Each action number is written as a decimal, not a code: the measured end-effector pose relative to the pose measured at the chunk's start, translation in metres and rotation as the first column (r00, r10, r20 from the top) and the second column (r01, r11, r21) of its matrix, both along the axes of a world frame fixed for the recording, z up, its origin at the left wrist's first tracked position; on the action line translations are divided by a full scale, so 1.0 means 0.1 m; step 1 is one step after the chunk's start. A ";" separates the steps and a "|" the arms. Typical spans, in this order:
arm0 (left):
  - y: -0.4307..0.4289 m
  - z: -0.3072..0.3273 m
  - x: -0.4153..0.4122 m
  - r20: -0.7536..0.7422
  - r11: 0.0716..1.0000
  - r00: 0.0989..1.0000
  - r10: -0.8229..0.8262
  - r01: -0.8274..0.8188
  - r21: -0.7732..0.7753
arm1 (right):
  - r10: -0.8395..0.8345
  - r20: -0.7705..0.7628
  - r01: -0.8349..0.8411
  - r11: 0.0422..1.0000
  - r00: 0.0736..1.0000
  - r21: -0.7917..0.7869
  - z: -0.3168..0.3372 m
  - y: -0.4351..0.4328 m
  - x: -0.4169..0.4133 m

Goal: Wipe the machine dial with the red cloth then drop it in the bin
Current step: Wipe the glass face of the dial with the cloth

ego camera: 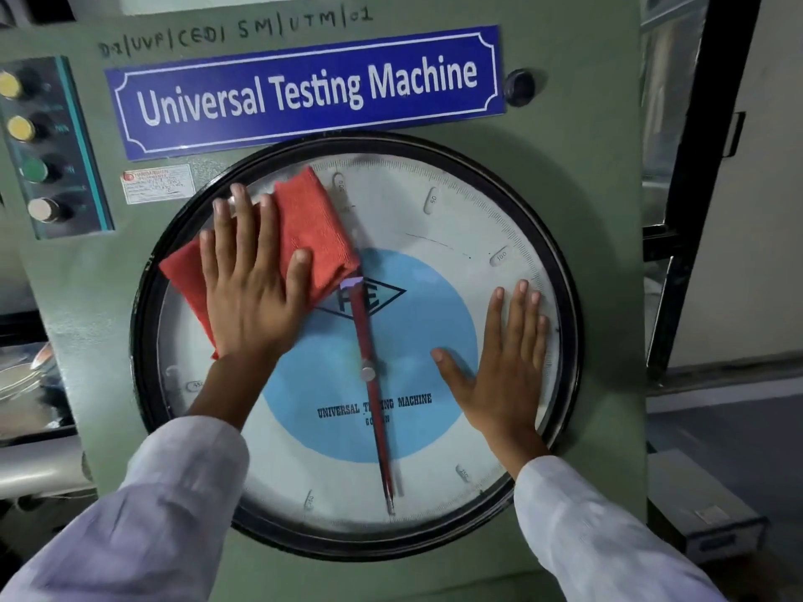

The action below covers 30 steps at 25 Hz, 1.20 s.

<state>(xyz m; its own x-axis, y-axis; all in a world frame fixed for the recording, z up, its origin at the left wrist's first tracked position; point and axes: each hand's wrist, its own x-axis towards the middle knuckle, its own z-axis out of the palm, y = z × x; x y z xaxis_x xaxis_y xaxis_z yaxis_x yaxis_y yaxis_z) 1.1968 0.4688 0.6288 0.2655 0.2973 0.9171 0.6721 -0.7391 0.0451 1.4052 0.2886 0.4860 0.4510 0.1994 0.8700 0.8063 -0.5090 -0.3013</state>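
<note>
1. One big green machine (565, 536) fills pretty much the whole frame, with "D.1|UVF|CED| SM|UTM|01" handwritten along the top.
2. The dial (499, 219) takes up the middle and lower part of the frame: black round rim, white face with a scale round the edge, a light blue disc in the centre printed "UNIVERSAL TESTING MACHINE".
3. A blue sign (304, 91) above the dial reads "Universal Testing Machine", slightly tilted, its lower edge just over the dial rim.
4. Two pale sleeves come up from the bottom corners of the frame.
5. Button panel (82, 167) at the upper left: two yellow buttons, a green one and a whitish one, stacked top to bottom.
6. Red cloth (317, 223) is folded and pressed flat on the upper left of the dial face, its left corner poking out over the rim.
7. Left hand (252, 288) lies on top of the cloth, palm down, fingers spread and straight, pinning it to the glass rather than curling round it.
8. Right hand (504, 362) is flat on the right side of the dial, fingers spread too, holding nothing, fingertips near the scale.
9. Red pointer (369, 410) runs from near the dial middle down to the bottom scale.
10. Small white sticker (156, 184) left of the dial top, text too small to read.
11. Black knob (519, 86) right of the sign.
</note>
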 end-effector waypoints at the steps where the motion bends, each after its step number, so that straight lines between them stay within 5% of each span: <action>1: -0.04 -0.01 0.04 0.046 0.999 0.999 0.020 -0.019 -0.037 | -0.006 -0.003 0.006 1.000 1.000 -0.005 0.01 0.01 -0.01; 4: -0.29 0.09 0.43 0.085 0.999 0.996 -0.006 0.010 -0.042 | -0.039 -0.015 0.039 0.999 0.999 -0.006 -0.02 0.04 -0.05; 10: -0.99 0.13 1.51 -0.224 0.956 0.955 -0.195 0.236 0.174 | -0.009 0.002 0.009 0.996 1.000 0.086 -0.04 0.05 -0.07; 14: -1.00 0.10 1.59 -0.296 0.931 0.931 -0.215 0.286 0.225 | -0.038 0.020 0.036 0.996 0.999 0.076 -0.04 0.05 -0.06; 23: -0.16 0.32 0.55 -0.052 0.985 0.996 -0.078 0.085 0.150 | 0.101 0.089 -0.099 0.995 0.991 -0.024 0.32 0.04 0.08; 30: 0.24 0.15 -0.22 0.050 0.997 0.996 0.076 -0.077 0.014 | 0.044 0.160 -0.045 0.999 0.986 0.002 0.32 0.15 0.07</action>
